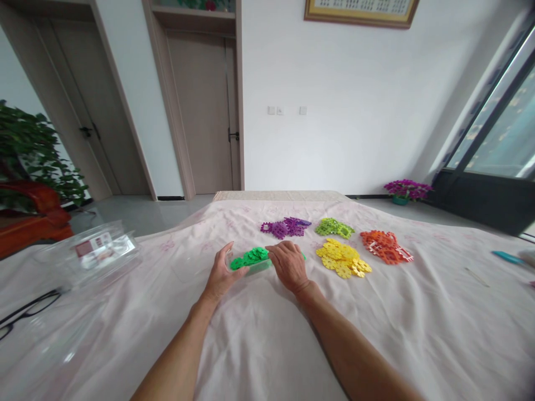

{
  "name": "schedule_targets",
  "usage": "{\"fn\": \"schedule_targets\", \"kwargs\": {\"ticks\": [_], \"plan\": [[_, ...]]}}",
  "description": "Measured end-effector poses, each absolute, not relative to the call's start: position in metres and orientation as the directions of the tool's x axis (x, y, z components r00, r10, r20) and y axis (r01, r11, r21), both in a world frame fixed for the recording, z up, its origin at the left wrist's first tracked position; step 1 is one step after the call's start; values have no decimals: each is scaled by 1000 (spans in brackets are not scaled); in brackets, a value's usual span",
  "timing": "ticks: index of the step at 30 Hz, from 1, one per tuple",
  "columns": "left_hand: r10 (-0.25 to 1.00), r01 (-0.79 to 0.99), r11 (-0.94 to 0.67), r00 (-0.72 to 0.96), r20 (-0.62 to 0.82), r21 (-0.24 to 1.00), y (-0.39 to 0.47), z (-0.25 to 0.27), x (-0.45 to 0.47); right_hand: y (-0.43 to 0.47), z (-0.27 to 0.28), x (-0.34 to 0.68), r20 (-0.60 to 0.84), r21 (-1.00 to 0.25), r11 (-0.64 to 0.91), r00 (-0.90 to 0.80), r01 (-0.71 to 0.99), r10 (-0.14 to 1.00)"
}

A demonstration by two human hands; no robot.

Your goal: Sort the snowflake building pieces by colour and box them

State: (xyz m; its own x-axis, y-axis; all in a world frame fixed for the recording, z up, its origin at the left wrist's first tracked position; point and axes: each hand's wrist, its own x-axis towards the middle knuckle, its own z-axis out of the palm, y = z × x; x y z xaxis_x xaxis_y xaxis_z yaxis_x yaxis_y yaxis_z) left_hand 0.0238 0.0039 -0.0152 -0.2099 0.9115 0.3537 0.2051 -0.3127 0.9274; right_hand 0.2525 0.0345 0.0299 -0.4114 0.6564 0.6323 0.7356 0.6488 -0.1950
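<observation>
Currently, bright-green round plastic discs point(256, 255) in a clear plastic box point(259, 267) over the cloth-covered table point(254, 345) could be spilled if it is tilted by the left hand point(221, 275) clasping it; what the right hand point(288, 264) grips cannot be told.

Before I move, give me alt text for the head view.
The left hand cups one end of a clear container holding green pieces, and the right hand is over the pieces. A purple pile, a lime pile, a yellow pile and an orange pile lie on the pale cloth.
</observation>
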Motion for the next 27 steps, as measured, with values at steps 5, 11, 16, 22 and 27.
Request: {"fn": "schedule_targets", "kwargs": {"ticks": [5, 11, 16, 22, 27], "plan": [[908, 205, -316, -217, 358, 926, 5, -17, 23, 31, 32, 258, 575, -162, 640, -455, 751, 680], [908, 222, -323, -203, 367, 920, 7, -21, 22, 31, 23, 252, 605, -217, 757, -523, 617, 600], [907, 201, -325, -210, 365, 924, 6, -19, 23, 39, 16, 262, 678, -349, 696, -343, 628, 650], [905, 216, -331, -203, 374, 919, 6, -20, 22, 35, 19, 258, 643, -393, 732, -403, 556, 651], [912, 231, -317, -194, 362, 920, 9, -24, 20, 27, 26, 245, 592, -405, 790, -526, 461, 611]]}}
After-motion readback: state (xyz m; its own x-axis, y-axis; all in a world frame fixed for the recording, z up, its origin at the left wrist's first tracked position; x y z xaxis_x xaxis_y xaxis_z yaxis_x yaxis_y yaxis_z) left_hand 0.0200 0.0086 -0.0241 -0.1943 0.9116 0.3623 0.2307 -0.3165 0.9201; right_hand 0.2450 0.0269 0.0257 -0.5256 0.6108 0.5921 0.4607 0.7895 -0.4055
